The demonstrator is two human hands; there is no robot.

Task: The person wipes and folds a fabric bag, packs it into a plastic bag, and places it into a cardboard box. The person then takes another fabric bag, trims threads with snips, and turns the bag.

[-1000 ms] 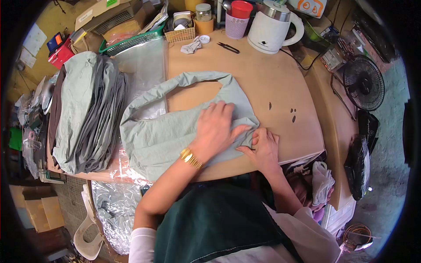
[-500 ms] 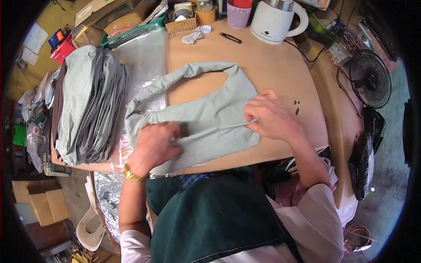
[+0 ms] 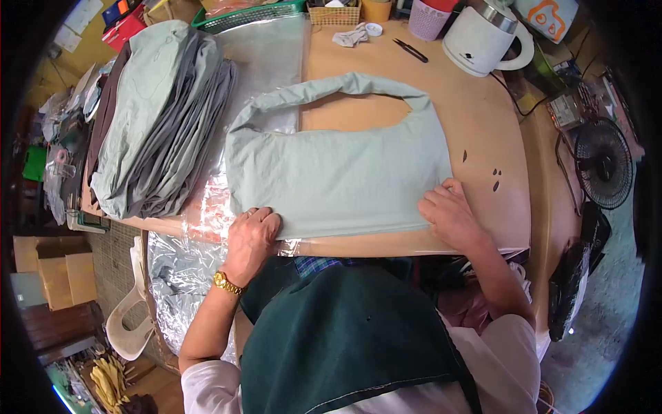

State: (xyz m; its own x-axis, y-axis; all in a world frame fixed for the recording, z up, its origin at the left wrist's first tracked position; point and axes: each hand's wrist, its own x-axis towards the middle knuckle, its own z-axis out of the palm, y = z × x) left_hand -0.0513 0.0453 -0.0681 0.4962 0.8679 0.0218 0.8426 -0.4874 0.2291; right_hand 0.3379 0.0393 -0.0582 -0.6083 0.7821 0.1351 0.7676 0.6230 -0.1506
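A pale grey-green cloth bag (image 3: pixel 338 176) lies flat on the brown table, its strap arched toward the back. My left hand (image 3: pixel 254 234), with a gold watch at the wrist, grips the bag's near left corner, fingers curled over the edge. At the near right corner my right hand (image 3: pixel 452 215) pinches the cloth with bent fingers. To the left stands a thick pile of similar folded bags (image 3: pixel 155 124), grey-green on top with darker ones among them.
Clear plastic sheets (image 3: pixel 265 69) lie under the bag's left part. Behind are black thread snips (image 3: pixel 411 50), a white kettle (image 3: pixel 479 40), a pink basket (image 3: pixel 426 22) and a green tray (image 3: pixel 248 15). A fan (image 3: pixel 603 162) stands at the right.
The bag's folded front edge now lies smooth and flat. Both hands have moved to its near corners, and the camera view has shifted.
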